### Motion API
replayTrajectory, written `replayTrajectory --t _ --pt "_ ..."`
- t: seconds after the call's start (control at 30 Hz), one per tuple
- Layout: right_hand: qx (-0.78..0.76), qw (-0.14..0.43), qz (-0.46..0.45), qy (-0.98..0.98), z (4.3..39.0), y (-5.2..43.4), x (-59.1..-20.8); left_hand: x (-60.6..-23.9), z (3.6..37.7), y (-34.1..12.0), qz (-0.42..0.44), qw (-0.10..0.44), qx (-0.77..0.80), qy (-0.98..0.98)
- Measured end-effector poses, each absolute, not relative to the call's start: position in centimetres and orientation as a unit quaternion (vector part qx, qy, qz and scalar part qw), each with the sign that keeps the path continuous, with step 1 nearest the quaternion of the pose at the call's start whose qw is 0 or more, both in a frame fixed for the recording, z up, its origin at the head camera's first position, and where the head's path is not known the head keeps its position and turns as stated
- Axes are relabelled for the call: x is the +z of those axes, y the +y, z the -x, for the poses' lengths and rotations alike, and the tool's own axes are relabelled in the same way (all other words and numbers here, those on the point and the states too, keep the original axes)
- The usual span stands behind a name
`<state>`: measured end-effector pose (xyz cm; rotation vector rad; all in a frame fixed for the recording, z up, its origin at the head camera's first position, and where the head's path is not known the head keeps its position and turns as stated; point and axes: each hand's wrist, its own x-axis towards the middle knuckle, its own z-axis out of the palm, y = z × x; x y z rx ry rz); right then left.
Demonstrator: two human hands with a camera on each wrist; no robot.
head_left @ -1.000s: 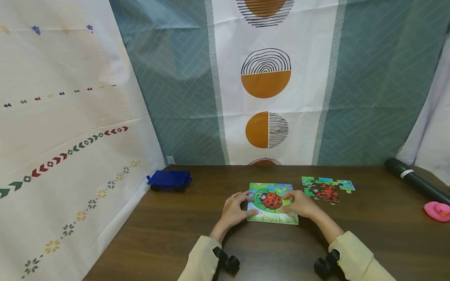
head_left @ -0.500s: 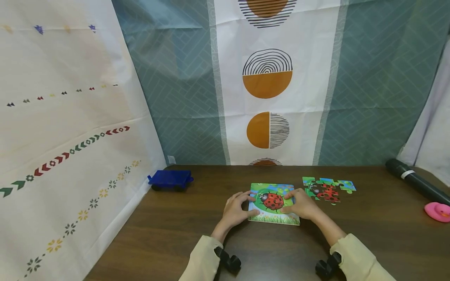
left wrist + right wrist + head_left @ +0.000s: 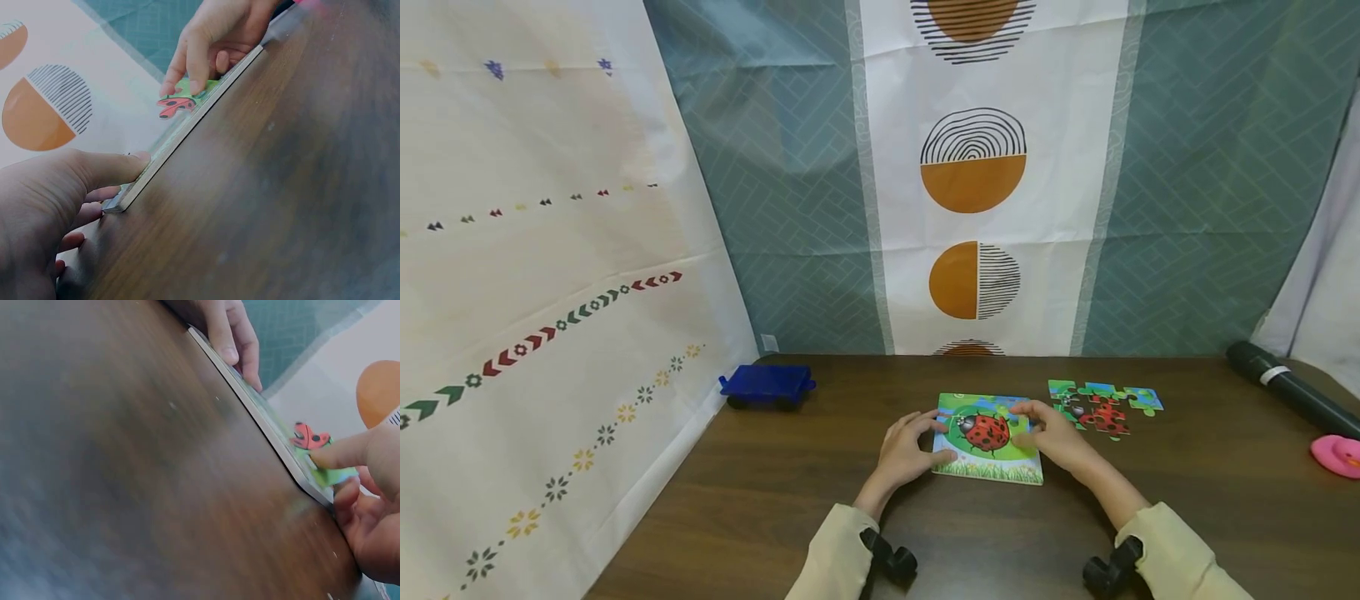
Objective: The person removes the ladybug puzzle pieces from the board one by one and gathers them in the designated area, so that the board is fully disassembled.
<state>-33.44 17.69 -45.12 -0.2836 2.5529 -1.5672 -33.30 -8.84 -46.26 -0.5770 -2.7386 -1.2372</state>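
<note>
A square ladybug jigsaw puzzle (image 3: 988, 473) lies in its board on the table in the head view. My left hand (image 3: 904, 454) rests on the puzzle's left side, thumb and fingertips touching its top. At the right side my right hand (image 3: 1062, 435) pinches a puzzle piece (image 3: 177, 107) between thumb and forefinger. That piece is green with a red, black-spotted part, and stands tilted up from the puzzle in both wrist views. In the right wrist view the left hand (image 3: 228, 337) shows at the board's far end. The right hand's fingers hide part of the piece.
A second, loosely joined ladybug puzzle (image 3: 1105, 410) lies to the back right. A blue toy cart (image 3: 767, 382) stands at the back left. A pink rubber duck (image 3: 1336, 455) and a black tube (image 3: 1303, 396) are on the far right. Patterned curtains (image 3: 805, 208) hang behind the table.
The right hand has drawn slightly rightward, and the pinched piece is lifting on that side. My left hand keeps its place on the puzzle. The head view has shifted a little.
</note>
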Motion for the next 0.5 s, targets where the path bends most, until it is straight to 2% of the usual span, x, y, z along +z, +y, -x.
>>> replayTrajectory --t 0.5 --pt "-0.497 0.103 0.140 0.850 33.85 18.71 -44.62 -46.51 33.53 -8.82 0.187 0.039 -0.400 -0.897"
